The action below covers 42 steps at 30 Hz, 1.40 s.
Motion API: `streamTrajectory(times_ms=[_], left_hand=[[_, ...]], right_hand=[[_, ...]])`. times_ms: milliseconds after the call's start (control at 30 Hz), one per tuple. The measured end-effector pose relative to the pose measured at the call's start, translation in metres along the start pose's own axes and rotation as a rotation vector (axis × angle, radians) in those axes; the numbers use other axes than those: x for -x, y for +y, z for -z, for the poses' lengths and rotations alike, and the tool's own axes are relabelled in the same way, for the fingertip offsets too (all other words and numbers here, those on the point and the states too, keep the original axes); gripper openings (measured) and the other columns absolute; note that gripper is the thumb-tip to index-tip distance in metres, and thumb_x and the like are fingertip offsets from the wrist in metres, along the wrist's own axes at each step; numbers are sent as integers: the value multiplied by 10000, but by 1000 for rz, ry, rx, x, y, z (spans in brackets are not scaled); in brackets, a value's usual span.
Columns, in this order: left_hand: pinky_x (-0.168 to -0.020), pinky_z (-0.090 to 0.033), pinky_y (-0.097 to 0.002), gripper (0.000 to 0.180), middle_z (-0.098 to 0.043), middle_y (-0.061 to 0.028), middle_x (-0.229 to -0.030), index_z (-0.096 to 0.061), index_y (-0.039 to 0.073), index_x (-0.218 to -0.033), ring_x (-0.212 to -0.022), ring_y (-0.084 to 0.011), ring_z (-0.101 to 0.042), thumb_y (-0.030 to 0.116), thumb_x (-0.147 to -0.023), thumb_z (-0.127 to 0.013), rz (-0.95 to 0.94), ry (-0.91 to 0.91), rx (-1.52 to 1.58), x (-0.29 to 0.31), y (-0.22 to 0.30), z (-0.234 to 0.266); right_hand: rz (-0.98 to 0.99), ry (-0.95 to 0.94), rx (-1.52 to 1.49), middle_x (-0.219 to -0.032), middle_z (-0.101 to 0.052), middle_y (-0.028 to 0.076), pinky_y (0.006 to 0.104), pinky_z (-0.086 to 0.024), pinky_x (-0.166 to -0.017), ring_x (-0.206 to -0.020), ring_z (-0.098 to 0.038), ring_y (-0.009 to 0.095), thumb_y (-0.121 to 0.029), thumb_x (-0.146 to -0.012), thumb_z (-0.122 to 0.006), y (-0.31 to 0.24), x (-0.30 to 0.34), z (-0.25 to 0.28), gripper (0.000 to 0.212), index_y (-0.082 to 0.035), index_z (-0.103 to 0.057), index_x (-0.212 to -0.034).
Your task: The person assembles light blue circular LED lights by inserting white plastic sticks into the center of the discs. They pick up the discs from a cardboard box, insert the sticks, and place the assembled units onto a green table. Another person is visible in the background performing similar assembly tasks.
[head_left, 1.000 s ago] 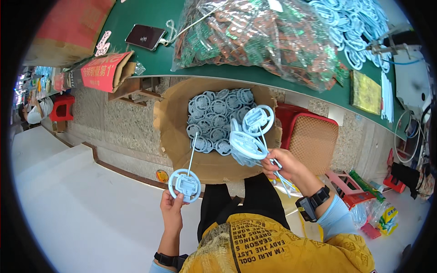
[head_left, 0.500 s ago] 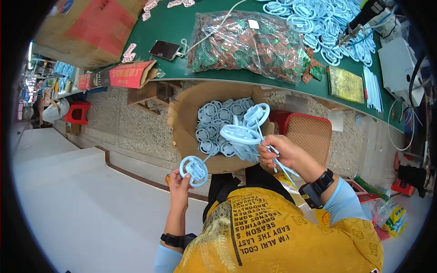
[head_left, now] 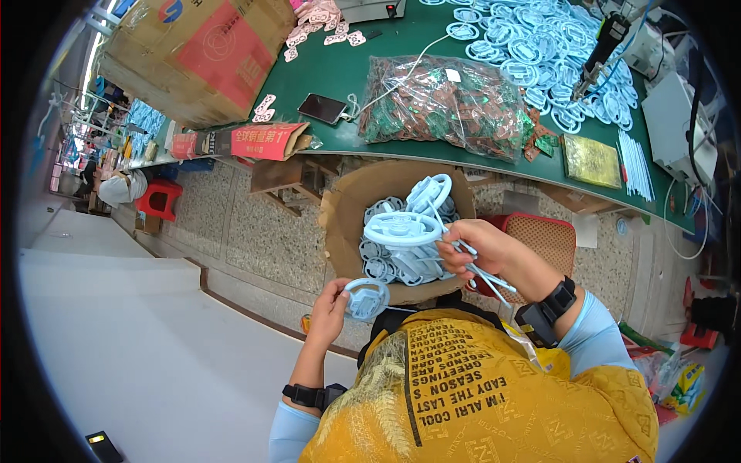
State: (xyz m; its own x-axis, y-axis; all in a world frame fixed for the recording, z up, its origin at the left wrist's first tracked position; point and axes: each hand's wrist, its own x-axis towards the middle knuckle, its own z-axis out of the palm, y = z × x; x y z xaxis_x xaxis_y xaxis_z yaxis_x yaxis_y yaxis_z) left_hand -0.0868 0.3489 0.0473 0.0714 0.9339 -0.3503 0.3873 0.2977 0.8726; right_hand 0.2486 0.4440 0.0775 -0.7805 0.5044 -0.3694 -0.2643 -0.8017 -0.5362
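Note:
My left hand [head_left: 328, 312] is closed on the rim of a light blue plastic disc [head_left: 367, 299], round with openwork inside. A thin stick runs from this disc to the right, in front of my body. In my right hand [head_left: 488, 251], closed, is a bundle of similar blue discs [head_left: 403, 229] on thin sticks [head_left: 490, 284]. Their heads point up and left over an open cardboard box [head_left: 340, 231], and the stick ends poke out below my fingers. Inside the box lie many more blue discs [head_left: 378, 268], partly hidden by the bundle.
Beyond the box stands a green table [head_left: 347, 143] with a clear bag of brown and green parts [head_left: 444, 108], a phone [head_left: 323, 109], a blue disc pile [head_left: 540, 46] and white sticks [head_left: 634, 166]. A red-framed chair [head_left: 540, 247] is at right, a large carton [head_left: 193, 62] at far left.
The view has swung left, so the table and box sit farther right. The disc in my left hand has turned, its stick now pointing right instead of up toward the box. My right hand keeps its bundle.

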Motion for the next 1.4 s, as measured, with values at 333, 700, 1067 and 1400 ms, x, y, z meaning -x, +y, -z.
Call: streamTrajectory(times_ms=[333, 700, 1067, 1400], left_hand=[[-782, -415, -255, 203, -562, -19, -883, -558, 9, -994, -838, -98, -515, 93, -913, -392, -146, -5, 235, -34, 56, -11], [-777, -506, -278, 480, -603, -83, -1195, -509, 8, -1306, -933, -128, -598, 63, -850, -650, -763, -19, -166, -97, 145, -11], [-753, -494, -318, 414, -672, -81, -959, -590, -1, -1145, -890, -148, -633, 109, -771, -733, -497, -52, -219, -84, 141, -6], [-540, -449, -367, 260, -601, -123, -651, -624, 72, -951, -595, -296, -609, 269, -803, -709, -337, 61, -519, -46, 108, 3]], right_hand=[[81, 13, 119, -495, -354, -1, 298, -349, -424, -470, -393, 138, -268, -857, -468, -37, 2, -29, 255, -78, -467, -688], [28, -32, 416, -504, -355, 7, 308, -339, -439, -477, -412, 151, -251, -795, -507, -97, 10, -80, 219, -71, -477, -675], [-25, -15, 515, -502, -438, 54, 303, -373, -407, -452, -460, 166, -254, -826, -502, -115, -12, -67, 280, -41, -496, -645], [-27, 111, 420, -572, -509, 73, 314, -430, -447, -535, -544, 191, -243, -873, -505, -61, -38, -22, 264, -28, -524, -721]])
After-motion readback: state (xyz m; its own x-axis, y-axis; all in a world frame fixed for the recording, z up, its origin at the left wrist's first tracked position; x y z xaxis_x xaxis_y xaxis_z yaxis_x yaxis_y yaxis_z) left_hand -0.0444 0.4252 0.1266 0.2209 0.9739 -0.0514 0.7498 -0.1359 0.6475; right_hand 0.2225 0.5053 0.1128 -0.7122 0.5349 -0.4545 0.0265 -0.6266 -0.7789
